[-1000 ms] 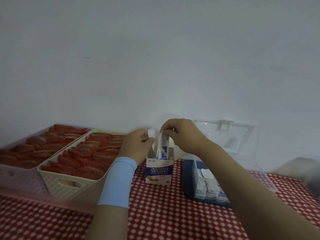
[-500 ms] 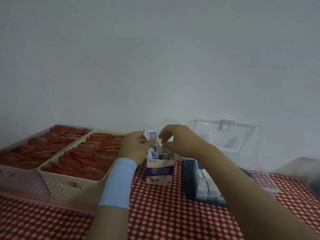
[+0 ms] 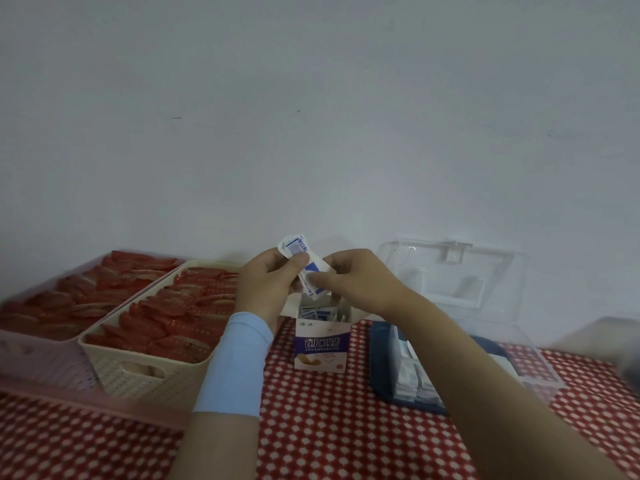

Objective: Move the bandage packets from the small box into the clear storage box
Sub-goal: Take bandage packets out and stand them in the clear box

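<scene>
Just above the open cardboard small box (image 3: 321,348), the left hand (image 3: 266,289) and right hand (image 3: 360,285) each pinch flat white-and-blue bandage packets (image 3: 304,268) between thumb and curled fingers, with the glossy clear storage box (image 3: 450,282) to that box's right.

Plain home sorting corner, this: desk in red-and-white checked cloth (image 3: 346,445) against a bare pale wall (image 3: 311,133), cream perforated plastic basket (image 3: 166,386) and pink plastic basket (image 3: 45,368) packed with red sachets (image 3: 166,323), clear plastic storage box (image 3: 502,282) open.

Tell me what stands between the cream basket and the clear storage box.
The small box, open, stands there on the checked cloth, seen in the head view.
</scene>
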Demonstrator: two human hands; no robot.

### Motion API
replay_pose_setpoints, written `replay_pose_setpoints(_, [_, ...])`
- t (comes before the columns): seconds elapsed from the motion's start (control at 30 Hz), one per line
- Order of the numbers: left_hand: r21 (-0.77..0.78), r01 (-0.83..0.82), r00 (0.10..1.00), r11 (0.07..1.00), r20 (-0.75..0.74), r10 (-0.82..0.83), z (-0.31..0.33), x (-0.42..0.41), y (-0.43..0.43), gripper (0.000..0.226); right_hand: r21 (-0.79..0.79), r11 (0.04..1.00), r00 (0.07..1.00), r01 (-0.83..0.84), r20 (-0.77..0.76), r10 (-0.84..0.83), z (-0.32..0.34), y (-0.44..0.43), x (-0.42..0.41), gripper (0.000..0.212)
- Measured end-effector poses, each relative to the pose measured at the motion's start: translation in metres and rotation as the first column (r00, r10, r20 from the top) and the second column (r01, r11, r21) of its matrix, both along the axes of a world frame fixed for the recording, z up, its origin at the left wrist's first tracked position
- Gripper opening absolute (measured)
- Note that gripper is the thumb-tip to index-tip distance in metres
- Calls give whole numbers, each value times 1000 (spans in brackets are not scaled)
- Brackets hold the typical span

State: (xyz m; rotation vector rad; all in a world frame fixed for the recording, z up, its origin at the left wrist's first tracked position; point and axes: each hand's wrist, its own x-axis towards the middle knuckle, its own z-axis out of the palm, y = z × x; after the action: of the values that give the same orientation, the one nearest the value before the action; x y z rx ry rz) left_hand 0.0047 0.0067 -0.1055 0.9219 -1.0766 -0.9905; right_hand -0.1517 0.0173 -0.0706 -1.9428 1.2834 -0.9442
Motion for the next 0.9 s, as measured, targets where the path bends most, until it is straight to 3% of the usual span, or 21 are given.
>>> replay_pose_setpoints(0.17, [-14,138,989,990,56,-137,2,-7,2,13,189,981,966,-36,258,-14,-4,13,-20,17])
replay_pose_setpoints(0.23, [10,320,945,947,66,-320,2,-10,5,16,286,948,918,-139,396,16,-6,20,-31,16])
replay_pose_setpoints(0.3, [6,507,862,862,-15,-507,2,-18,12,25,354,902,869,-247,493,44,-7,26,-41,19])
replay_pose_setpoints(0.37, [-3,566,823,824,-49,-566,6,-29,20,51,407,864,856,-298,514,53,-8,33,-49,23])
replay_pose_setpoints(0.43, [-12,586,808,811,-71,-585,8,-40,26,61,443,841,867,-310,494,59,-9,38,-56,19])
replay_pose_setpoints(0.5, [-16,574,811,818,-123,-572,11,-48,31,52,466,830,881,-306,470,60,-10,43,-63,20])
replay_pose_setpoints(0.6, [-37,539,818,842,-216,-533,12,-59,31,22,488,847,924,-211,381,10,-7,49,-77,36])
replay_pose_setpoints(0.67, [-26,516,834,856,-214,-509,11,-65,31,21,401,916,981,17,168,-92,-2,53,-80,44])
replay_pose_setpoints(0.73, [4,511,842,860,-206,-499,10,-68,31,25,202,959,976,198,48,-212,2,55,-82,34])
replay_pose_setpoints(0.8, [29,521,836,853,-216,-504,10,-68,33,23,15,984,981,179,79,-179,6,56,-81,29])
replay_pose_setpoints(0.9, [81,561,810,824,-256,-527,12,-65,36,17,-192,981,985,4,-170,-38,11,56,-80,52])
